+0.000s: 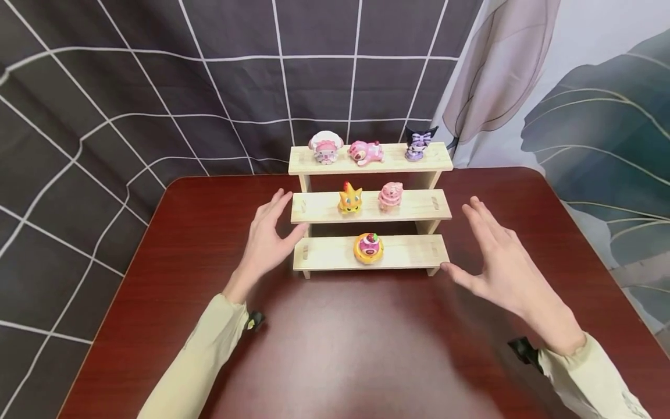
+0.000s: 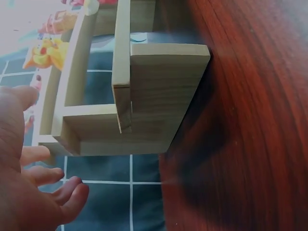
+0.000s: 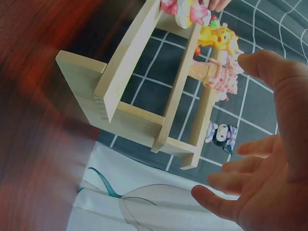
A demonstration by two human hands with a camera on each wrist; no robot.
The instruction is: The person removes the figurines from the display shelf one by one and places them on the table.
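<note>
A three-tier wooden display stand (image 1: 408, 254) stands on the table, small figurines on each step. On top sit a white-and-pink figurine (image 1: 325, 148), a pink lying figurine (image 1: 366, 152) and a black-and-purple figurine (image 1: 417, 144). The middle step bears a yellow figurine (image 1: 350, 199) and a pink one (image 1: 390, 196). At the bottom is a round yellow-and-purple figurine (image 1: 369, 248). My left hand (image 1: 267, 235) is spread beside the stand's left end, holding nothing. Off the right end, my right hand (image 1: 499, 265) is likewise spread and holds nothing. Whether either touches the wood I cannot tell.
The stand rests toward the back of a dark red wooden table (image 1: 335, 337). Behind it hangs a dark curtain (image 1: 235, 87) with a white grid. A pale patterned curtain (image 1: 502, 75) hangs at the back right.
</note>
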